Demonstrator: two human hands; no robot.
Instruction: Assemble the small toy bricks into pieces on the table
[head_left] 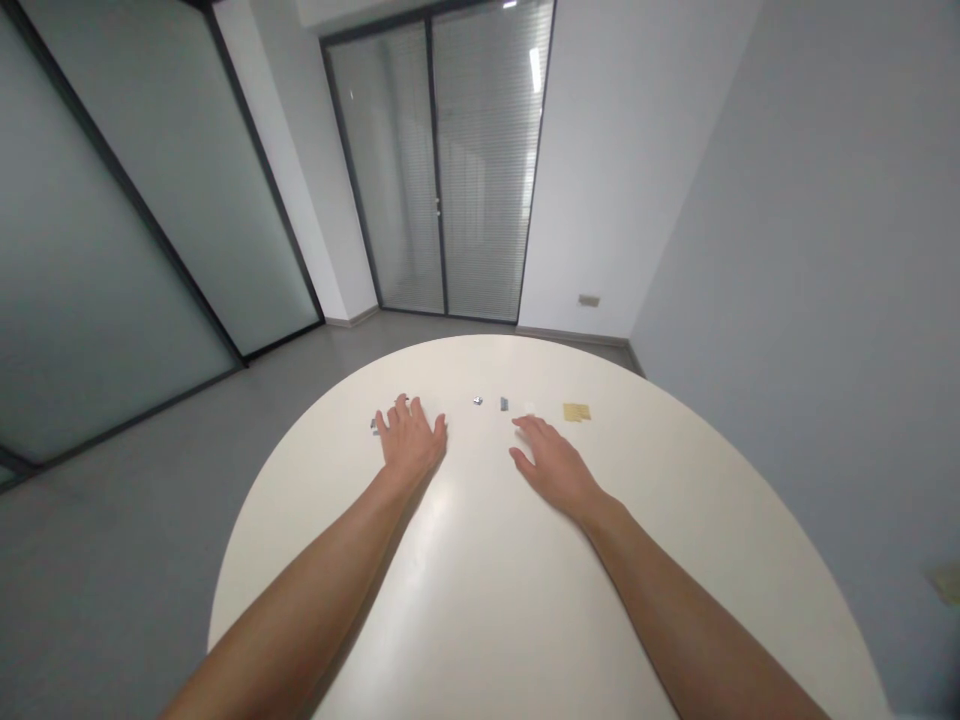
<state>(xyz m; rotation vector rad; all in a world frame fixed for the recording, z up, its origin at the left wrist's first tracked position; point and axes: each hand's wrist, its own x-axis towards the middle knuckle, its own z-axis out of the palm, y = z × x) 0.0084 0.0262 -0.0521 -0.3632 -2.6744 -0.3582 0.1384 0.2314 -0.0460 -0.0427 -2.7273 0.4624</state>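
My left hand is spread over the left part of the white table, palm down. Just past its fingers lie small dark and metallic bits, partly hidden by the hand. My right hand hovers over or rests on the tabletop, thumb apart from the fingers, holding nothing that I can see. Beyond its fingertips is a small grey-blue rectangular piece. A tiny shiny metal piece lies between the two hands. Yellow paper notes lie flat to the right of my right hand.
The table has a rounded far edge. Behind it stand a glass door with blinds and a white wall with a socket plate. Frosted glass panels are at left, and a grey wall is at right.
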